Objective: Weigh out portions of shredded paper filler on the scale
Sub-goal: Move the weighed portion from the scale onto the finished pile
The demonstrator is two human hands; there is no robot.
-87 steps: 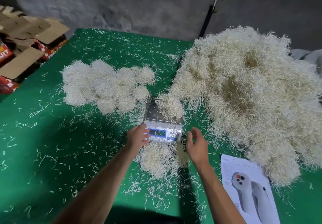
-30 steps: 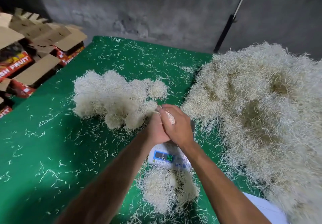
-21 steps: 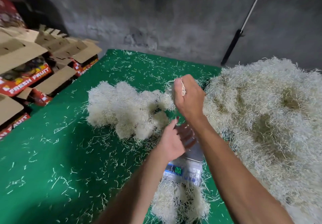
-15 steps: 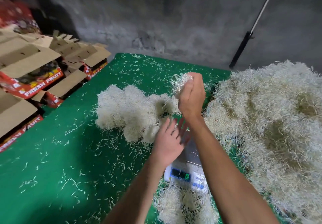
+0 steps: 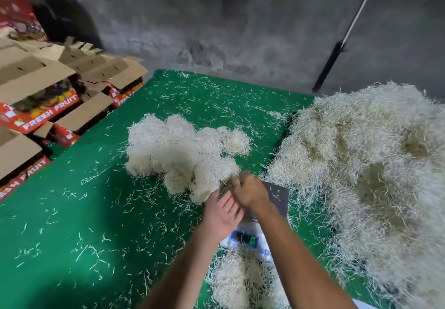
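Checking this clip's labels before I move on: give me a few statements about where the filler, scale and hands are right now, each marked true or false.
1. The scale platform is bare apart from a few stray shreds. True.
2. The big pile of loose filler lies on the person's left. False: it lies on the right; the weighed clumps sit on the left.
3. The right hand is at the near edge of the clumps. True.
4. The left hand rests flat on the scale's display. False: it is raised beside the right hand, and the display shows in front of it.
5. The boxes are closed and stacked on the green table. False: they are open and stand off its left edge.
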